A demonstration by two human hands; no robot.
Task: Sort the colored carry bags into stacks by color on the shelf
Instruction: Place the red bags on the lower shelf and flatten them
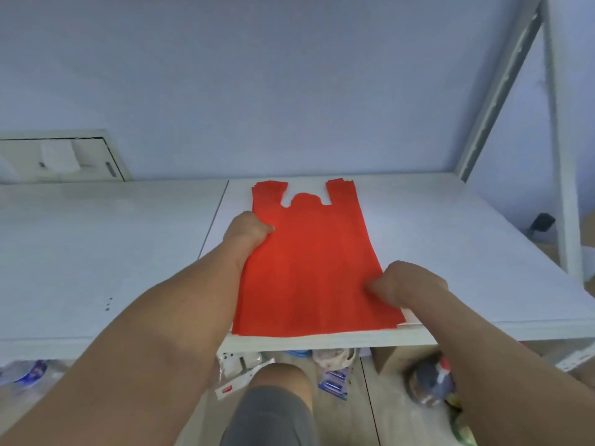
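1. Left hand [248,231] gripped the left edge of the red carry bags [312,268], about halfway up; thumb on top of the fabric, fingers curled under and out of sight.
2. Right hand [409,284] pinched the right edge nearer the front; knuckles bent, fingertips buried in the fabric.
3. Bags lay flat on the white shelf [450,252] between both hands; handles pointed toward the wall, bottom hem sat at the front lip, slightly overhanging; layered edges showed at the handles, so more than one bag, count unclear.
4. Shelf post [561,156] and diagonal brace stood at the right rear.
5. Below the shelf: a knee in grey shorts [273,410], blurred packets and wrappers on the floor; contents too soft to identify; both forearms cut off by the lower frame edge.
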